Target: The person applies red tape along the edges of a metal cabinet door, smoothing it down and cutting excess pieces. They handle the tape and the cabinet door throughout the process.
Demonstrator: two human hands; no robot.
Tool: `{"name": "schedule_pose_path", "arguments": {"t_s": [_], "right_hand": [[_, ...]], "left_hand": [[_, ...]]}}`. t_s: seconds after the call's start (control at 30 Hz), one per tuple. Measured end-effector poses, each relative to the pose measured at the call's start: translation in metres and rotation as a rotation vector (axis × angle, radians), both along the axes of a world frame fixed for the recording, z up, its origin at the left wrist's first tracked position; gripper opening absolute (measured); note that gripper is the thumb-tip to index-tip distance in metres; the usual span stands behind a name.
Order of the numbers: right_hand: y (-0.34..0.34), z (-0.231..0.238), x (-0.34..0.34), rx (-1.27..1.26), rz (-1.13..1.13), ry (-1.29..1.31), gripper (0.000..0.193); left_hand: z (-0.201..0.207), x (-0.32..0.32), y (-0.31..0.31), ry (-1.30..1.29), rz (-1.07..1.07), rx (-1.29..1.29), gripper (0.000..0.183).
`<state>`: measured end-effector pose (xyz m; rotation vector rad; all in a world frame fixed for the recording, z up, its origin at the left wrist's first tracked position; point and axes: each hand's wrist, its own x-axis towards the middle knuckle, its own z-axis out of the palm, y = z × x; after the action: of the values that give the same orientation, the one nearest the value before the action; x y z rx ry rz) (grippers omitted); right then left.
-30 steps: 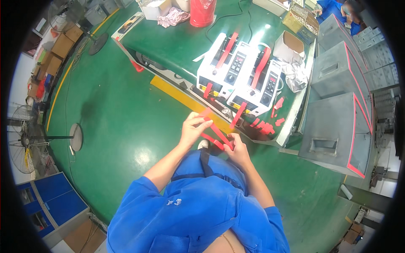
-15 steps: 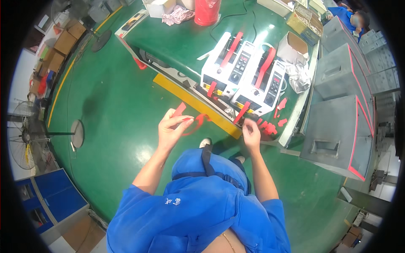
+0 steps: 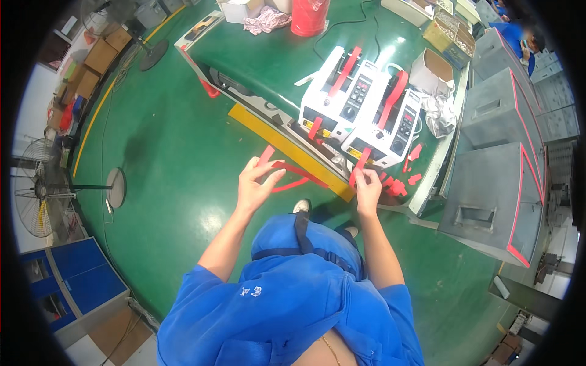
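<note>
My left hand (image 3: pixel 255 186) is raised over the floor left of the table's front edge, with red tape (image 3: pixel 299 171) at its fingers. One short end sticks up behind the index finger, and a longer loop hangs off to the right. At the front of the right-hand white tape dispenser (image 3: pixel 383 137), my right hand (image 3: pixel 368 190) pinches the red strip (image 3: pixel 362 160) coming out of its mouth. Beside it, the left-hand dispenser (image 3: pixel 337 100) has a short red tab (image 3: pixel 315 128) poking out. Both machines carry red tape rolls on top.
Scraps of red tape (image 3: pixel 397 187) lie right of the dispensers on the green table (image 3: pixel 268 67). A cardboard box (image 3: pixel 431 72) and a crumpled plastic bag (image 3: pixel 439 116) stand behind them. Grey metal cabinets (image 3: pixel 482 177) line the right side. A pedestal fan (image 3: pixel 39 189) stands left.
My right hand has closed on the strip at the right-hand dispenser. The left hand has shifted slightly, and its tape loop now stretches farther right. The whole view has moved a little.
</note>
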<state>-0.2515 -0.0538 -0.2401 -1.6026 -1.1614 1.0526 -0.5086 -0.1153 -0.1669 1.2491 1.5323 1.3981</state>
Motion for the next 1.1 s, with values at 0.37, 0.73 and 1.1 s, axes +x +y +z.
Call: {"name": "schedule_pose_path", "arguments": {"t_s": [0.37,0.73,1.1], "right_hand": [[-0.041,0.043,0.017,-0.172,0.223,0.421,0.009],[-0.04,0.03,0.018,0.025,0.271,0.498,0.015],[-0.019,0.02,0.02,-0.03,0.301,0.348,0.019]], "left_hand": [[-0.039,-0.007,0.017,0.424,0.01,-0.158,0.044],[-0.055,0.002,0.017,0.342,-0.02,-0.174,0.047],[-0.063,-0.004,0.008,0.288,0.023,-0.253,0.045]]}}
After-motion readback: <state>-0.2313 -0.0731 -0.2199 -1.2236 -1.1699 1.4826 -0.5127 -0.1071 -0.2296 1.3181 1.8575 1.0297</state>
